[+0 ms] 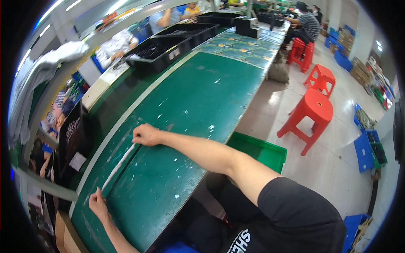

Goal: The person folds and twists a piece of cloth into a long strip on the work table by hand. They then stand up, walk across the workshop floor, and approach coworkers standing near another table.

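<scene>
A thin white strip [118, 167], perhaps twisted plastic or tape, runs taut between my two hands. My left hand [98, 204] pinches its lower end between thumb and finger, near the table's left end. The upper end is closed in my right hand [147, 135], whose arm reaches across from the right. Beneath the strip lies the green tabletop [206, 84], with a dark shadow line running beside the strip. The fingers of the right hand partly hide what they grip, and the strip's exact material cannot be made out.
Black bins [159, 53] of dark parts stand beyond a raised rail on the left. A green crate [261, 152] sits below the table's right edge. Red stools [311, 111] are on the floor to the right. Other people work farther along and across the bench.
</scene>
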`<state>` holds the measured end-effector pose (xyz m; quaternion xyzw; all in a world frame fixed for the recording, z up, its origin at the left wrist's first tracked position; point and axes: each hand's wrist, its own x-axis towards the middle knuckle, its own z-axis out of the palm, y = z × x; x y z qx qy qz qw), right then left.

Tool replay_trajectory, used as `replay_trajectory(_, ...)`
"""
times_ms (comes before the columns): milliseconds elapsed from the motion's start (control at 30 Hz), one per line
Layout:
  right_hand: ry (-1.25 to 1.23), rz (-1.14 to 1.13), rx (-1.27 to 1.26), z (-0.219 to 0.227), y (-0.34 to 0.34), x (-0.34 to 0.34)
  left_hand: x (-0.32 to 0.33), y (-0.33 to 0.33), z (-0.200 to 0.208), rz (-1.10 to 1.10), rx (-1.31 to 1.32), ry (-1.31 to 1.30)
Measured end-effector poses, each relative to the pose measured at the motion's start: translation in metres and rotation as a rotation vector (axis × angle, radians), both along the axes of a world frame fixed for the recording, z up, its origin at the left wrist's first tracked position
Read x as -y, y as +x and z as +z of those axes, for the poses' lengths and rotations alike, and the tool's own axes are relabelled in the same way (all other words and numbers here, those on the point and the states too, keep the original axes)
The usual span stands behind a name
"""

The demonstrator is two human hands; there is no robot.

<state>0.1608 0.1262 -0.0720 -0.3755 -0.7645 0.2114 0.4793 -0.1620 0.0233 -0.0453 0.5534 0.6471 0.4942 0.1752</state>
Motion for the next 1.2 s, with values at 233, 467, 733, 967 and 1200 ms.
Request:
replay_trajectory(233, -0.061, 0.019, -0.001, 0.003, 0.003, 0.002, -0.008, -0.001, -0.009, -0.042, -0.071, 0.096)
replay_trajectory(467, -0.119, -0.015, 0.018, 0.009, 0.001, 0.01, 0.0, 0.007, -0.006, -0.034, 0.025, -0.021)
replay_trajectory(733, -0.124, -0.035, 0.014, 0.01, 0.003, 0.011, 0.005, 0.016, 0.004, -0.019, 0.237, -0.169)
replay_trajectory(967, -0.088, -0.026, 0.028, 0.008, 0.0, 0.009, 0.003, 0.015, 0.009, -0.135, 0.805, -0.103)
replay_trajectory(1200, -0.177, 0.028, -0.026, 0.012, 0.0, 0.011, 0.002, 0.001, 0.004, -0.605, 1.281, 0.007)
